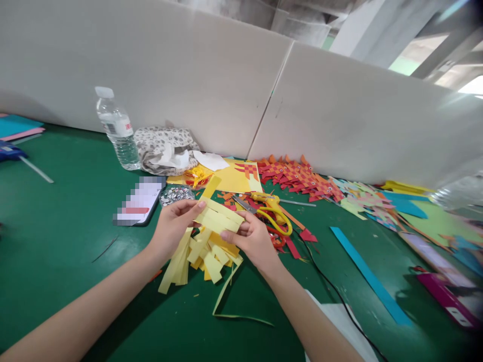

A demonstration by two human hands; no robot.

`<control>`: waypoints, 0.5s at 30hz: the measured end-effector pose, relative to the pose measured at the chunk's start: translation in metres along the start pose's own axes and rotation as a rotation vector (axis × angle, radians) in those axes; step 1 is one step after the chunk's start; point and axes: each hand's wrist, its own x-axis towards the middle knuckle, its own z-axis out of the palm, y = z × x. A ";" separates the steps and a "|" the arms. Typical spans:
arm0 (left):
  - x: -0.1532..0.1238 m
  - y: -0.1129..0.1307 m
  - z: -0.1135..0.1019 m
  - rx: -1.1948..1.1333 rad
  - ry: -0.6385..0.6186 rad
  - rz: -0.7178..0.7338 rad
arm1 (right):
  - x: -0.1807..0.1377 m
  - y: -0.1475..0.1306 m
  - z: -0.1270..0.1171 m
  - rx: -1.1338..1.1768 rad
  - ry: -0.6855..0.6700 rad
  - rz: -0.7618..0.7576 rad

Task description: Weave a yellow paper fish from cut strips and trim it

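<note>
"One pale yellow paper piece [219,216] is in hand; which way does it lie?"

"Its long axis runs left to right, with the right end dipping lower. The dark slits or seams across its face follow that same slant."

"And the narrow strip [212,187] at its left end?"

"That points up and to the right, away from the person, at an angle to the slits. I can't tell whether it is joined to the piece or only pinched with it."

"Where is it all?"

"Held up above the worktop [113,306], over a loose heap of yellow strips [206,254]."

"How are the hands set?"

"The left hand [177,221] grips the left end, its thumb on top and pointing right, the other fingers folded and partly hidden. The right hand [254,239] pinches the right end, its thumb along the lower edge and pointing left, fingers curled behind the paper."

"The forearms?"

"They enter from the lower left and lower right and converge on the paper, so the thumbs face each other."

"Anything near?"

"Scissors with yellow handles [287,232] lie just beyond the right hand, and a phone [141,201] rests near the left."
</note>
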 end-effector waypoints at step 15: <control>0.015 0.003 -0.011 0.015 0.108 0.122 | 0.004 -0.003 -0.015 -0.428 0.054 -0.122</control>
